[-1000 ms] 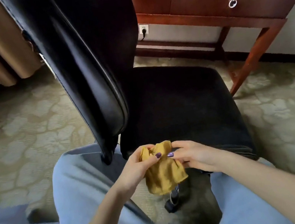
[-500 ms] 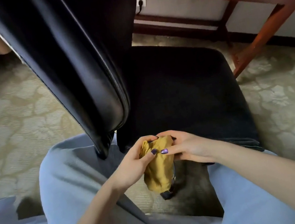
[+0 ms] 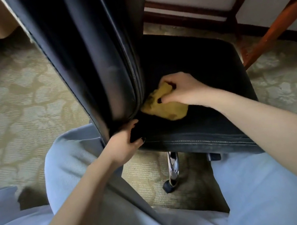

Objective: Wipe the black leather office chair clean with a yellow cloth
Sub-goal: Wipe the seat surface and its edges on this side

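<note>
Risk: chair may swivel under wiping pressure if left hand, clenched on seat corner at lower centre, slips. Right hand clutches bunched yellow cloth mid-frame on seat beside backrest crease; cloth could snag there.

Both arms reach forward, left hand gripping, right hand clenched farther ahead (knuckles up).

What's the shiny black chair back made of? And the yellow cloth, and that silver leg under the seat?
The chair back looks like black leather or leather-like vinyl: smooth, glossy, with light streaks and stitched piping. The yellow cloth looks like soft, fuzzy fabric, maybe microfibre: matte and crumpled. The silver leg looks like chromed metal, with mirror-bright reflections.
</note>
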